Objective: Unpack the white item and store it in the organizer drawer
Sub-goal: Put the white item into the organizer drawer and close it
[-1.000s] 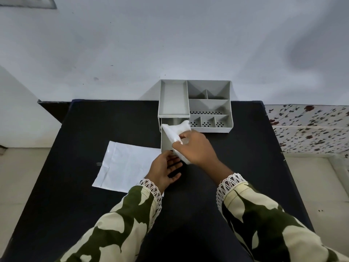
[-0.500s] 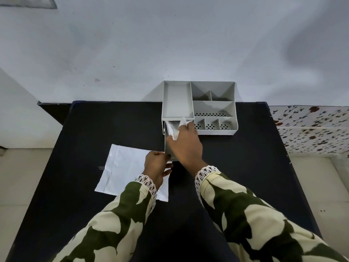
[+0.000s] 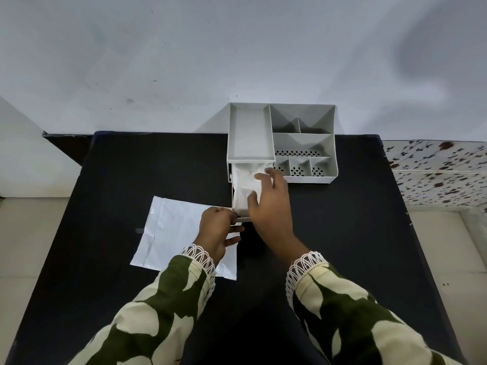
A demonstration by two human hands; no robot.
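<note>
A grey organizer (image 3: pixel 303 143) stands at the far edge of the black table, against the wall. Its drawer (image 3: pixel 242 218) is pulled out toward me from under the left tray. The white item (image 3: pixel 245 181), a soft crumpled thing, lies inside the drawer. My right hand (image 3: pixel 271 204) hovers over the drawer with fingers spread, fingertips touching or just above the white item. My left hand (image 3: pixel 217 229) grips the drawer's front at its near left corner. The empty white package (image 3: pixel 174 230) lies flat on the table to the left, partly under my left wrist.
The black table (image 3: pixel 355 233) reaches to a white wall behind. A patterned surface (image 3: pixel 437 172) adjoins the table on the right. Pale floor shows on both sides. The organizer's open compartments on the right hold nothing visible.
My right hand carried the white item into the drawer and has opened over it. My left hand moved up to the drawer's front and closed on it.
</note>
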